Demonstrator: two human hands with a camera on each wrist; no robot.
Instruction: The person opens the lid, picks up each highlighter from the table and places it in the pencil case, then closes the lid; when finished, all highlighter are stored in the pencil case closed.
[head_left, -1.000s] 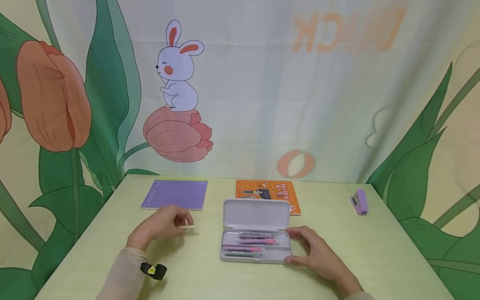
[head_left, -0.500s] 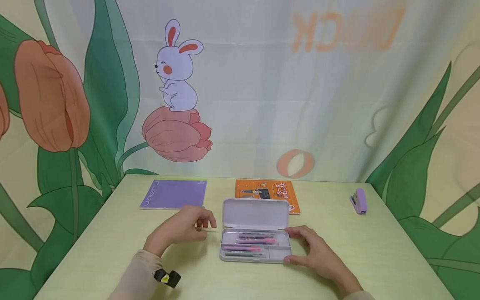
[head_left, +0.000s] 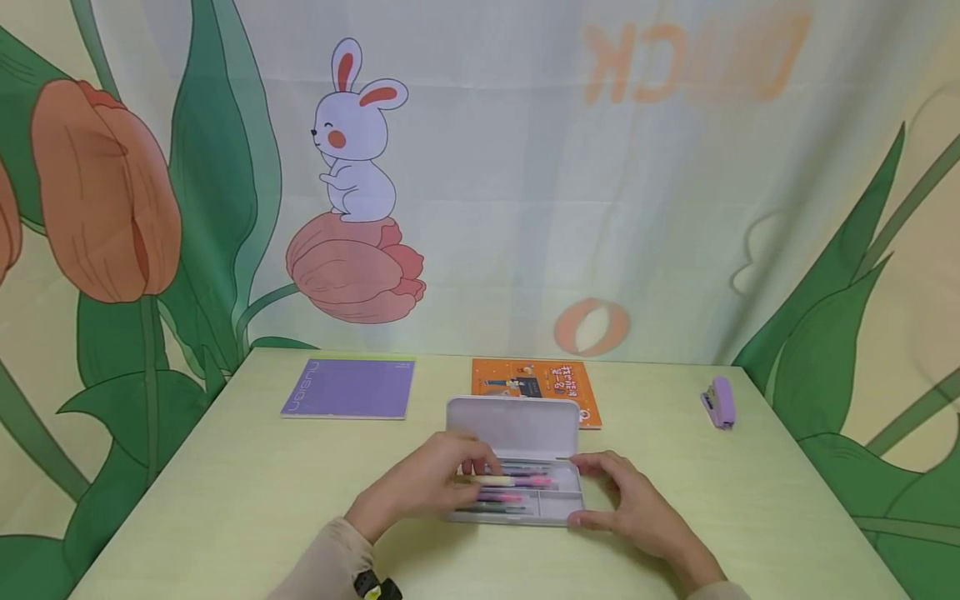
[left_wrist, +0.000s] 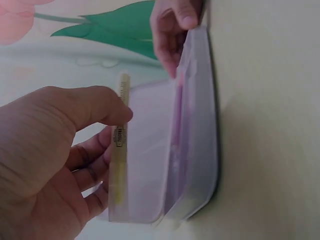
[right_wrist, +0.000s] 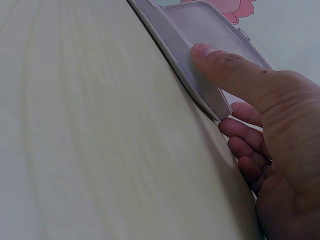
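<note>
A pale yellow pen (left_wrist: 120,145) with dark print on its barrel is pinched between the thumb and fingers of my left hand (head_left: 420,479). That hand is over the left part of a light grey pencil case (head_left: 561,508), hiding part of it. The case lies with its lid (head_left: 517,423) raised, and several pink, purple and dark pens (head_left: 534,482) lie in its compartments. At the case's right end, my right hand (head_left: 645,517) grips it, thumb at the front corner and fingers at the back. In the left wrist view the pen is above the case, apart from the pens inside.
An orange booklet (head_left: 588,396) lies behind the case, partly covered by the lid. To the back left is a purple notebook (head_left: 352,390). A purple stapler (head_left: 722,402) stands at the back right of the table (head_left: 225,500). A printed curtain hangs behind.
My left hand has moved right with the pale yellow pen, from the open table near the notebook to over the pencil case. My right hand has stayed on the case's right end.
</note>
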